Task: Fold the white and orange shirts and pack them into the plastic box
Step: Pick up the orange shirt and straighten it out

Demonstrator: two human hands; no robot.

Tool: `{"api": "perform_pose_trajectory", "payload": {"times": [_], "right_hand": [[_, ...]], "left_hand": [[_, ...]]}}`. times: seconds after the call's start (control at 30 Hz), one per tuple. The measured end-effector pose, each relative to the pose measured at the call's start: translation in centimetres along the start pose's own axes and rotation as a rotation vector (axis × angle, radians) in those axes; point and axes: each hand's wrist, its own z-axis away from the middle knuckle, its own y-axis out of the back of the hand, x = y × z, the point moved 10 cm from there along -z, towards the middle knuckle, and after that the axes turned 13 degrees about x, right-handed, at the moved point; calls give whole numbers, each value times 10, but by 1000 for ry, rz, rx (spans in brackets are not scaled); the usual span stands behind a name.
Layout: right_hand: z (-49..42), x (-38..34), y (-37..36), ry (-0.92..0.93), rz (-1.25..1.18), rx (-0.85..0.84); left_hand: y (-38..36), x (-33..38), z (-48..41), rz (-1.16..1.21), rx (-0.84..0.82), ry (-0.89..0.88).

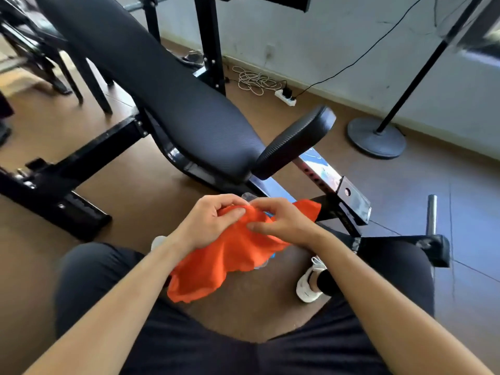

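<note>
The orange shirt (224, 255) hangs bunched and crumpled in front of me, between my knees. My left hand (211, 223) pinches its top edge between thumb and fingers. My right hand (281, 223) grips the cloth just to the right, fingers curled over it. A bit of clear plastic with blue (250, 197) shows just behind the shirt; most of it is hidden, so I cannot tell if it is the plastic box. No white shirt is in view.
A black padded weight bench (167, 85) with its steel frame (332, 182) stretches away ahead. A round stand base (376, 136) sits at the right near the wall. A power strip with coiled cables (284, 94) lies on the brown floor. My white shoe (308, 285) rests below.
</note>
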Motion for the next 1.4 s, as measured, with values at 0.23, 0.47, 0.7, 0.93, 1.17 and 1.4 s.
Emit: {"api": "perform_pose_trajectory", "payload": {"times": [0.23, 0.47, 0.7, 0.93, 1.17, 1.4], "right_hand": [[6, 74, -18, -254, 10, -175], [34, 114, -23, -298, 54, -202], [39, 107, -2, -313, -181, -80], [35, 125, 26, -302, -22, 13], [42, 171, 49, -423, 235, 18], [48, 192, 67, -514, 378, 86]], "left_hand": [[47, -10, -12, -148, 123, -37], [81, -38, -23, -147, 361, 32], [91, -69, -30, -238, 457, 85], [103, -102, -31, -234, 547, 219], [122, -118, -37, -117, 713, 311], [143, -160, -30, -92, 827, 454]]}}
